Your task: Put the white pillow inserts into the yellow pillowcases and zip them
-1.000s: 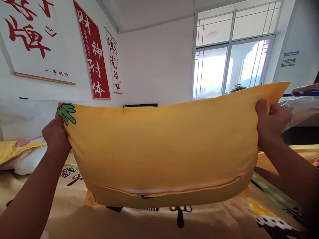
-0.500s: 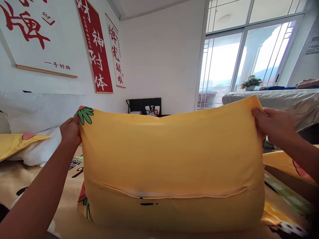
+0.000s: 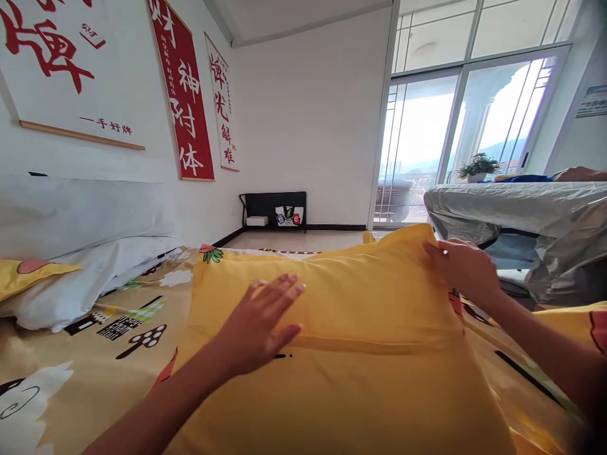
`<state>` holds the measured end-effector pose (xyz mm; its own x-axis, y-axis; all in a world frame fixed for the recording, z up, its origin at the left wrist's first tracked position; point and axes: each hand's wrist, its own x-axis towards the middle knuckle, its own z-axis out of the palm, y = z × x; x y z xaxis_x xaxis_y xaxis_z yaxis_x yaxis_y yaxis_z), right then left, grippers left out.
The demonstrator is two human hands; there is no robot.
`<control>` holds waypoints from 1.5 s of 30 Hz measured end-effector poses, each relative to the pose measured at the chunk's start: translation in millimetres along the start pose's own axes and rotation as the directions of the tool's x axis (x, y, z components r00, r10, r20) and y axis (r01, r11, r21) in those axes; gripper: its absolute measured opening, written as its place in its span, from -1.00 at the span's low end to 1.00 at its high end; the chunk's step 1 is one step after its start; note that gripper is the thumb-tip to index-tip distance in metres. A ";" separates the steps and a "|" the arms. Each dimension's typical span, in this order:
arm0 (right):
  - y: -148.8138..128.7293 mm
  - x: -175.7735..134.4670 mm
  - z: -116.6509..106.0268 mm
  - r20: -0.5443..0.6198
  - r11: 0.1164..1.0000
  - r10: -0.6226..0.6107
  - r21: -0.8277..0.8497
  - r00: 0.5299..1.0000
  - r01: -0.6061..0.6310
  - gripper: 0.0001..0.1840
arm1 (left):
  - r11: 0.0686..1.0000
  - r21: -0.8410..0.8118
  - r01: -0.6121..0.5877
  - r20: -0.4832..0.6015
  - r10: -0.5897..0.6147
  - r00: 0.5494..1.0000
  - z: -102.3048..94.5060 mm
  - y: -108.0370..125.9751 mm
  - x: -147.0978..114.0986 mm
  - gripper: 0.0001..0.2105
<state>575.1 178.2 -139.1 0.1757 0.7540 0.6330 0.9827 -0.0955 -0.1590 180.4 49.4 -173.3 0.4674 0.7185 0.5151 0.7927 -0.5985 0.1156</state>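
A plump yellow pillow (image 3: 360, 392) fills the lower middle of the view, with a seam flap running across it. Strawberry leaves are printed at its far left corner. My left hand (image 3: 260, 322) is over the pillow's face with fingers stretched out; whether the palm presses on the cloth I cannot tell. At the far right corner, my right hand (image 3: 467, 268) pinches the pillow's edge between thumb and fingers. Under the pillow spreads a tan patterned bedsheet (image 3: 152, 373) with mushroom and sheep prints.
White pillows (image 3: 95, 278) and a yellow cloth corner (image 3: 38, 275) lie on the left. A plastic-covered table (image 3: 521, 208) with a potted plant (image 3: 478, 167) stands at the right by the window. A low black rack (image 3: 265, 205) is against the far wall.
My left hand has let go of the far left corner and moved onto the pillow's face. The pillow has dropped lower and tipped back, my right hand still on its corner.
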 end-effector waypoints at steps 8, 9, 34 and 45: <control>-22.4 -12.4 52.5 0.111 0.972 -0.226 -0.043 0.968 0.232 -0.56 | 0.978 0.008 0.210 0.202 -0.207 0.957 108.1 -53.9 9.0 -0.49; -28.6 -15.0 59.0 0.113 0.970 -0.232 -0.043 0.966 0.238 -0.56 | 0.975 0.003 0.222 0.214 -0.218 0.952 111.3 -56.6 12.0 -0.50; -18.7 -93.2 144.0 0.513 0.893 -0.412 0.391 0.753 0.222 -0.33 | 0.385 -0.465 0.797 0.072 -0.881 0.467 105.9 -210.7 -74.0 -0.36; 24.9 -99.6 162.8 0.569 0.951 0.018 0.243 0.822 -0.189 -0.20 | 0.379 -0.477 0.793 0.041 -0.891 0.451 101.4 -199.0 -123.9 -0.45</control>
<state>572.5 206.5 -329.5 0.1284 0.9880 0.0859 0.8871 -0.0757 -0.4554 4.4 115.3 -346.2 -0.4795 0.8725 0.0943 0.4850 0.1739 0.8571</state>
